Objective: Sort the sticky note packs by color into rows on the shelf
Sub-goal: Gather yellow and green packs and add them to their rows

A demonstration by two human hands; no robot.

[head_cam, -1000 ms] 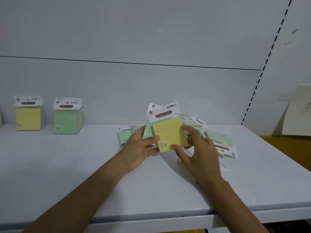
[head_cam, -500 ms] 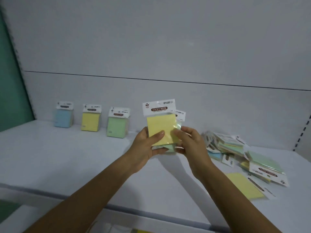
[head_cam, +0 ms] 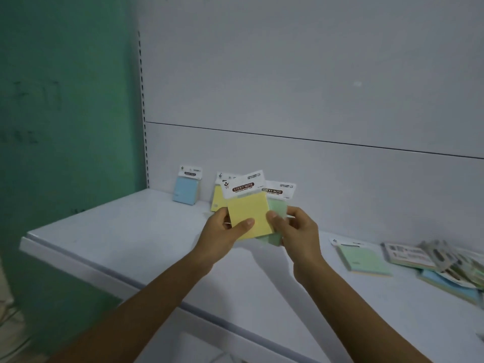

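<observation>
My left hand [head_cam: 222,233] grips a yellow sticky note pack [head_cam: 248,213] by its lower left corner, held upright above the shelf [head_cam: 131,231]. Just behind it, my right hand [head_cam: 296,231] holds a green sticky note pack [head_cam: 279,208]. Against the back wall stand a blue pack [head_cam: 186,189] and a yellow pack [head_cam: 216,201], the latter partly hidden by the held one. A green pack [head_cam: 362,260] lies flat to the right, beside a loose pile of packs [head_cam: 442,263].
The shelf's left end meets a green wall [head_cam: 65,127]. Its front edge [head_cam: 183,307] runs diagonally below my forearms. A white back panel [head_cam: 288,100] rises behind the packs.
The view has swung left and my hands have carried both packs leftward, close to the standing row. The packs now fan apart, yellow in the left hand, green in the right.
</observation>
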